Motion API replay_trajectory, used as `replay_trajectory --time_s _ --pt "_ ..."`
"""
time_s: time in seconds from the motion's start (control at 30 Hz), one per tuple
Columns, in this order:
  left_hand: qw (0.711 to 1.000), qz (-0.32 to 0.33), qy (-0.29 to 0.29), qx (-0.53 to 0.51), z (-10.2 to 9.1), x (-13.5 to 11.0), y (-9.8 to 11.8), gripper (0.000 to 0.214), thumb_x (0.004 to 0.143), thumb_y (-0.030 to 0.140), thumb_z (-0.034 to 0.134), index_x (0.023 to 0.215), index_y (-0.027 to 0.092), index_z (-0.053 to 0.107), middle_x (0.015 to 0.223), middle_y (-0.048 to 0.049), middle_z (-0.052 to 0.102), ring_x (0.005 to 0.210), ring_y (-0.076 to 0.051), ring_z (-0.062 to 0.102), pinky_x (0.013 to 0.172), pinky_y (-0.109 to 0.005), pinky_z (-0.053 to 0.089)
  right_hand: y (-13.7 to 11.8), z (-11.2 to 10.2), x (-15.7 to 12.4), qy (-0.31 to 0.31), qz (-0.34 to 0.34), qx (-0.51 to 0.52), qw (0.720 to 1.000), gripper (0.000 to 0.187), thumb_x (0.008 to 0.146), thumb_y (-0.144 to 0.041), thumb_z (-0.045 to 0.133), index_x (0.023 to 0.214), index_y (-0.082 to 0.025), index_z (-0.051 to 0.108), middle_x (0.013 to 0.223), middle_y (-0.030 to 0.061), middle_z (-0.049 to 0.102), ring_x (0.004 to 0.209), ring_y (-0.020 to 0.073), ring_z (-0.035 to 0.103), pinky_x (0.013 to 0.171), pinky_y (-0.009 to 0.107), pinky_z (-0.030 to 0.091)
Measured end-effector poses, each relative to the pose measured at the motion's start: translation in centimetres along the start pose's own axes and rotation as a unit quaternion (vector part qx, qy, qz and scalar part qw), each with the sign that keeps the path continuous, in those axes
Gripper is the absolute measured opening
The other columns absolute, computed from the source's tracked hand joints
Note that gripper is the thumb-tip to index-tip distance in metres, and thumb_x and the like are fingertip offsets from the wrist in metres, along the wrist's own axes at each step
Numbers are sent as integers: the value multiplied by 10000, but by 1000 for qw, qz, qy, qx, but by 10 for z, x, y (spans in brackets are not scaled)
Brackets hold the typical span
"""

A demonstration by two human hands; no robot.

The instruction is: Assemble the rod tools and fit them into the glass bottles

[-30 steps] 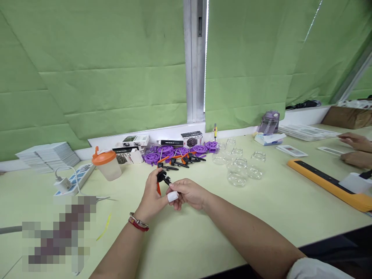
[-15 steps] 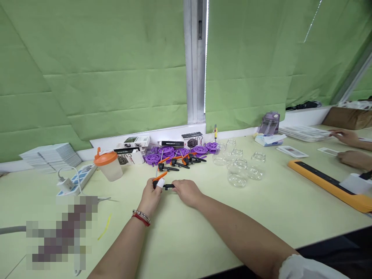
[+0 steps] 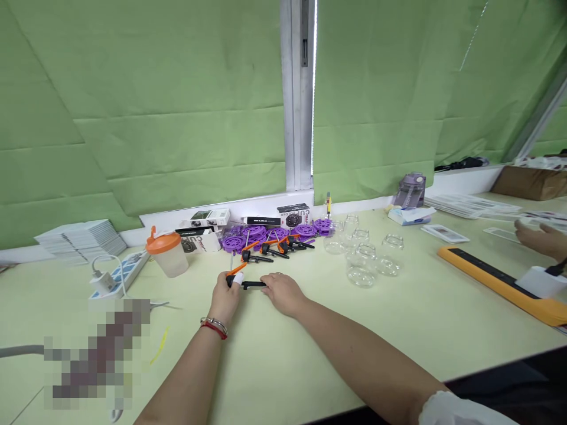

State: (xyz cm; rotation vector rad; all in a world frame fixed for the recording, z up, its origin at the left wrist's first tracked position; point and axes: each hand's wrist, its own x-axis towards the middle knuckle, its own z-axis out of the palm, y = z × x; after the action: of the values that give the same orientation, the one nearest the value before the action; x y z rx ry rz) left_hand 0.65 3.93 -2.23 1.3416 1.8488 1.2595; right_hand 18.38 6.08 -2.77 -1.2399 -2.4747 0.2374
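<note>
Item 1, nearest: left hand (image 3: 225, 295), white wrap (image 3: 238, 278) on the thumb, fingers curled closed around the head of a black piece (image 3: 254, 284). Item 2: right hand (image 3: 283, 293), palm downward, its fingertips pinched on the free end of the same piece; the underside of the grip is hidden. Item 3: the black piece itself, held nearly level between the 2 hands, low over the table (image 3: 274, 366); whether the surface is touched cannot be told. An orange lever (image 3: 237, 269) is seen slanting up beside the left fingers.

Change noted: 1.0 s ago the piece was held tilted, with the hands pressed close together; now it is laid level and the hands are set apart, more of the shaft being exposed between them than 0.5 s ago. By judgement, handling has been passed from close fingerwork to a steadied hold at both ends, with neither end released.

Beyond, just past the hands: 3 similar black pieces (image 3: 264, 260) with orange levers, none held. Behind these: purple wheels (image 3: 233, 244), heaped. To their right: clear jars (image 3: 361, 276), grouped. Farthest: printed boxes (image 3: 195, 241), ranged toward the wall.
</note>
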Motion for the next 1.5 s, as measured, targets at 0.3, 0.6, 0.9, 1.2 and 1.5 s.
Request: replay_trajectory --time_s 0.3,0.6,0.9,1.2,1.5 --pt "989 -22 76 122 -13 26 -14 458 860 484 391 1162 145 453 969 -148 624 844 -260 604 676 -340 446 2 0 -7 -98 -35 18 994 593 916 -535 293 1396 -197 383 1506 107 262 1389 293 181 1097 494 128" --pt "954 -45 88 285 -2 54 -14 412 852 453 369 1067 129 504 1054 -222 609 923 -357 617 723 -447 460 4 -1 -8 -129 -29 39 990 670 901 -592 210 1446 -210 282 1538 66 164 1418 258 75 1127 474 42" --pt "925 -19 87 369 -3 70 -13 433 844 377 365 1130 80 499 1094 -231 576 1021 -392 562 779 -483 453 7 1 -6 -130 -34 48 990 673 902 -589 204 1450 -204 270 1538 72 156 1419 261 61 1127 482 20" --pt "906 1 138 401 4 61 -16 778 842 416 352 1401 -63 100 1299 -282 439 1150 -369 480 903 -433 409 7 -2 -8 -139 -17 45 989 668 901 -585 207 1455 -215 256 1542 51 142 1420 258 53 1129 471 17" --pt "887 9 47 459 -14 38 -35 821 794 440 413 1401 -78 218 1490 -274 197 1362 -373 220 1066 -470 230 56 -11 -23 -77 134 -30 988 778 896 -583 167 1461 -49 182 1543 132 62 1420 279 2 1132 438 15"
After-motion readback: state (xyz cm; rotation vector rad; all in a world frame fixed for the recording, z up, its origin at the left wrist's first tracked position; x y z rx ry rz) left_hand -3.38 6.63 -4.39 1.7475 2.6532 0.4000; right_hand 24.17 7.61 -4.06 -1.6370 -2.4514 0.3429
